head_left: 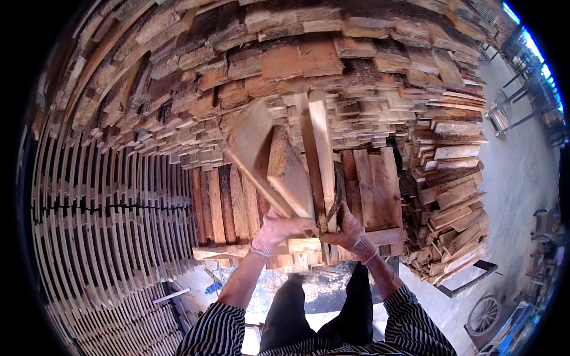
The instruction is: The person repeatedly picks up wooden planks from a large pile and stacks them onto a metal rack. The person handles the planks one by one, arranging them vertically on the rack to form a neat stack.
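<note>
Both my hands wear pale knitted gloves and meet at the near ends of several rough wooden boards, held up on a slant over a stack. My left hand [282, 228] is closed around the ends of two wide boards [289, 172] that fan out to the left. My right hand [349, 233] grips the narrower boards [320, 154] standing on edge, one with dark bark along its side. Beneath them lies a stack of planks [371, 184] laid side by side, with a crosswise plank [222, 252] along its near edge.
A tall wall of piled boards [303, 59] rises in front. On the left stand rows of spaced slats [113, 219]. A loose heap of short boards [454, 202] lies on the right, beside a concrete floor [516, 172] and a spoked wheel [484, 315].
</note>
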A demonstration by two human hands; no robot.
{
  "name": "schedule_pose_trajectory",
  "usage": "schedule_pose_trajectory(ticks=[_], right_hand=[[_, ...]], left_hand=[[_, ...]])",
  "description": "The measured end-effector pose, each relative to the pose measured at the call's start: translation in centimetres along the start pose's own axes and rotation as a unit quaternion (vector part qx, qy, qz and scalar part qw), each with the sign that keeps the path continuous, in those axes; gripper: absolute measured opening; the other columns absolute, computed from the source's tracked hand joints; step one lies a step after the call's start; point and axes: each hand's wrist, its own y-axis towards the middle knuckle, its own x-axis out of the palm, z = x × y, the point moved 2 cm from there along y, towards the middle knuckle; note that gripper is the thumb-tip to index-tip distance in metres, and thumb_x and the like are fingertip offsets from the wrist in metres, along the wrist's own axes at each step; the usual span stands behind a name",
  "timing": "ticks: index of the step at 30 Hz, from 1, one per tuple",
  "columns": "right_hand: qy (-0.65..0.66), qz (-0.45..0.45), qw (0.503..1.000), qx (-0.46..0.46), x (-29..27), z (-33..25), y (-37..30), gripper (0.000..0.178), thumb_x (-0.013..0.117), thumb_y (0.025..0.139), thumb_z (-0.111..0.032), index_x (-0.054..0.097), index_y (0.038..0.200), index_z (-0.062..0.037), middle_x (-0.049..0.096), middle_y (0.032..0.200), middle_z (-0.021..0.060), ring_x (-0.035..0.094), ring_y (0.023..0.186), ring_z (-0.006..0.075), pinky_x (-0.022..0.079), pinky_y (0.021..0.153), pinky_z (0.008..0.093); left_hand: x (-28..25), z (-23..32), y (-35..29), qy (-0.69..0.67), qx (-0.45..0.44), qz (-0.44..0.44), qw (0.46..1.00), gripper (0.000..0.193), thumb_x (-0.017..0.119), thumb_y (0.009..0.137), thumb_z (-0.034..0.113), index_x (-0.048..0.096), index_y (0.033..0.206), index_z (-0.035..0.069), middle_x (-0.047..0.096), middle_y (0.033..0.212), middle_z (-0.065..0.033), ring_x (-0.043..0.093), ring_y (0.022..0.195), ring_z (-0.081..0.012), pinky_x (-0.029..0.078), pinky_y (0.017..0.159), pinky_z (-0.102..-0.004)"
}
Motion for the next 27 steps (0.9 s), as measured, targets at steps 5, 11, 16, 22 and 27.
schedule_pose_trajectory(ticks=[5, 11, 16, 22, 27], right_hand=[[-0.039, -0.040, 0.998, -0.006, 0.8, 0.5, 3.8, 0.119, 0.097, 0.068, -0.043, 0.033, 0.160, -0.0032, 0.057, 0.146, 0.0181, 0.057, 0.135, 0.0308, 0.048, 0.114, 0.0399], [0.043, -0.145, 0.979, -0.138, 2.0, 6.5, 7.8, 0.115, 0.086, 0.077, -0.063, 0.033, 0.157, -0.0003, 0.051, 0.149, 0.0192, 0.054, 0.138, 0.0310, 0.048, 0.115, 0.0403], [-0.007, -0.093, 0.995, 0.033, 4.5, 12.4, 9.3, 0.087, 0.086, 0.078, -0.031, 0.045, 0.149, -0.0023, 0.059, 0.137, 0.0129, 0.059, 0.129, 0.0255, 0.051, 0.109, 0.0375], [0.037, -0.006, 0.989, -0.141, 4.6, 12.6, 9.9, 0.078, 0.082, 0.081, -0.019, 0.047, 0.149, -0.0031, 0.062, 0.136, 0.0137, 0.062, 0.125, 0.0265, 0.055, 0.104, 0.0390], [-0.081, -0.003, 0.983, -0.165, 3.8, 8.8, 11.0, 0.094, 0.094, 0.073, -0.024, 0.045, 0.151, -0.0036, 0.062, 0.137, 0.0152, 0.065, 0.120, 0.0292, 0.056, 0.100, 0.0412]], left_hand=[[-4.0, -0.9, 0.1, 0.120, -0.009, -0.002, 0.993, 0.060, 0.086, 0.088, 0.013, 0.060, 0.137, -0.009, 0.071, 0.125, -0.0245, 0.072, 0.114, -0.0335, 0.065, 0.090, -0.0480], [-8.0, -6.0, 2.7, 0.116, -0.029, -0.017, 0.993, 0.069, 0.082, 0.086, 0.030, 0.058, 0.139, -0.007, 0.070, 0.127, -0.0217, 0.071, 0.116, -0.0315, 0.065, 0.093, -0.0472], [-10.7, -11.2, 4.7, 0.087, -0.041, -0.005, 0.995, 0.078, 0.079, 0.085, 0.043, 0.056, 0.142, -0.005, 0.070, 0.129, -0.0194, 0.071, 0.117, -0.0298, 0.064, 0.095, -0.0465], [-11.2, -12.6, 8.4, 0.021, -0.043, -0.047, 0.998, 0.090, 0.074, 0.083, 0.060, 0.054, 0.144, -0.003, 0.069, 0.131, -0.0166, 0.070, 0.119, -0.0278, 0.063, 0.097, -0.0457], [-9.7, -10.7, 9.4, -0.091, 0.001, -0.076, 0.993, 0.100, 0.071, 0.082, 0.074, 0.052, 0.146, -0.001, 0.069, 0.133, -0.0142, 0.070, 0.121, -0.0262, 0.063, 0.100, -0.0451]])
